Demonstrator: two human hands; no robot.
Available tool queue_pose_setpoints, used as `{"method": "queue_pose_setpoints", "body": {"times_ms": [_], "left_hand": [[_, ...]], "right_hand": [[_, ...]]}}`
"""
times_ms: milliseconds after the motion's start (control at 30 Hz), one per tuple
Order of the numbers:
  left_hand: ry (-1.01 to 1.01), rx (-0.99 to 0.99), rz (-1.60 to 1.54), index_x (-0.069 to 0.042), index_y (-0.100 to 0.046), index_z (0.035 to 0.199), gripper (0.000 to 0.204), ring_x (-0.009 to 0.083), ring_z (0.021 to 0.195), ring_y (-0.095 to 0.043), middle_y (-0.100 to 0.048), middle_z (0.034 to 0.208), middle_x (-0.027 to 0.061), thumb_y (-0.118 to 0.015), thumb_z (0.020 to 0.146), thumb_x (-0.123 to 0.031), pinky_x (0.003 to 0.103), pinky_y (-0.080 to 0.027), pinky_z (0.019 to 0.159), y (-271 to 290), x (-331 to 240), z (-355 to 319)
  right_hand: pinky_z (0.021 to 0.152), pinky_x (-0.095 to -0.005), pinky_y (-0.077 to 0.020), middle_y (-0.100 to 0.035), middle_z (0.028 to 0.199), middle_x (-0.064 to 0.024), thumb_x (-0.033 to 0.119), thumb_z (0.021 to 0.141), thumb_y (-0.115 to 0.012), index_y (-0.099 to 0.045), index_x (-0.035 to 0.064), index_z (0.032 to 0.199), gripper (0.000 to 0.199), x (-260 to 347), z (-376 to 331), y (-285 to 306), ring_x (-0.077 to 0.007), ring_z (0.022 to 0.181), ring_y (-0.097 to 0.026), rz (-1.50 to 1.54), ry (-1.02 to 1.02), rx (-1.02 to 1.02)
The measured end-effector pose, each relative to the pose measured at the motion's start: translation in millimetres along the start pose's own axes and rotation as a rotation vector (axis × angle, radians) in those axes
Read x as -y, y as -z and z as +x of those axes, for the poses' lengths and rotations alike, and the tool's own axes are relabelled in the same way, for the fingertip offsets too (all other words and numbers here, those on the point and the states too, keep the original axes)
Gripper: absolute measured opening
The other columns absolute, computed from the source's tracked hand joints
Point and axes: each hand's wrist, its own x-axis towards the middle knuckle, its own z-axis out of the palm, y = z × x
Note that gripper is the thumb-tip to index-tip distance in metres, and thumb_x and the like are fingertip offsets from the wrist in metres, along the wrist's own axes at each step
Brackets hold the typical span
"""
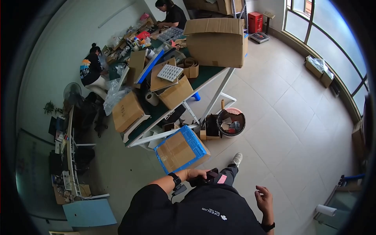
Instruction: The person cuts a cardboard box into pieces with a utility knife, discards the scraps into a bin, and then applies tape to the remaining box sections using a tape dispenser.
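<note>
My left hand [194, 176] is closed at my waist, its fingers curled round a small black object [212, 175] whose kind I cannot make out. A black cable with a small dark box [179, 190] hangs below that wrist. Out to my right side, my right hand [264, 197] hangs empty with its fingers apart and a little bent. Closest in front of my left hand, a cardboard box edged with blue tape [178, 151] stands on the floor. One shoe [237, 158] shows ahead of my legs.
A green-topped table [207, 74] holds a big carton [215, 43], smaller boxes and a white tray [170, 73]. Beneath its end stands a waste bin [231, 122]. Two people [93, 66] work along the table's far side. A desk [70, 145] and fan [73, 93] are at left.
</note>
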Motion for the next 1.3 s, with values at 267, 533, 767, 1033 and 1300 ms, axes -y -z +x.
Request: {"method": "queue_pose_setpoints", "body": {"times_ms": [267,533,767,1033,1300], "left_hand": [[0.198,-0.025,0.955,-0.016,-0.02,0.156,0.091,0.0299,0.119,-0.052,-0.045,0.139,0.0176,-0.062,0.076,-0.022,0.039,-0.043,0.1,-25.2,-126.7,109.3],[-0.072,0.085,1.192,-0.008,-0.02,0.155,0.092,0.0375,0.137,-0.039,-0.041,0.146,0.0238,-0.064,0.075,-0.018,0.041,-0.035,0.109,23.6,-172.5,225.5],[0.062,-0.085,0.699,-0.006,-0.03,0.15,0.085,0.0352,0.133,-0.042,-0.046,0.143,0.0212,-0.067,0.074,-0.017,0.043,-0.035,0.109,-7.5,-237.6,270.0],[0.137,-0.37,0.967,-0.001,-0.046,0.135,0.062,0.035,0.116,-0.056,-0.054,0.133,0.0217,-0.065,0.081,-0.025,0.043,-0.045,0.096,-21.6,-362.3,339.5],[-0.038,-0.745,1.008,0.002,-0.057,0.125,0.064,0.0359,0.121,-0.055,-0.057,0.131,0.0239,-0.066,0.079,-0.042,0.038,-0.046,0.099,-60.6,-456.3,307.8]], "right_hand": [[0.07,-0.0325,-0.0572,-0.068,0.109,-0.013,0.014,0.084,-0.068,-0.069,0.0042,0.112,0.029,30.0,112.7,110.5,-0.0245,0.09,-0.069,-0.399,-0.005,0.065],[0.073,-0.0334,-0.0577,-0.068,0.108,-0.0133,0.014,0.083,-0.069,-0.069,0.0035,0.113,0.032,35.6,187.3,176.2,-0.0249,0.091,-0.069,-0.467,-0.159,0.062],[0.065,-0.0284,-0.052,-0.069,0.1,-0.0066,0.016,0.091,-0.071,-0.062,0.0131,0.129,0.039,-59.0,246.6,220.2,-0.0139,0.078,-0.062,-0.329,-0.24,0.22],[0.075,-0.0354,-0.0573,-0.069,0.108,-0.0137,0.015,0.082,-0.069,-0.069,0.0034,0.112,0.032,-31.7,395.4,307.3,-0.0256,0.091,-0.07,-0.447,-0.095,0.149],[0.076,-0.0353,-0.0563,-0.07,0.108,-0.0139,0.016,0.082,-0.068,-0.069,0.0045,0.112,0.032,-3.0,518.2,392.2,-0.0244,0.092,-0.07,-0.614,0.075,0.187]]}}
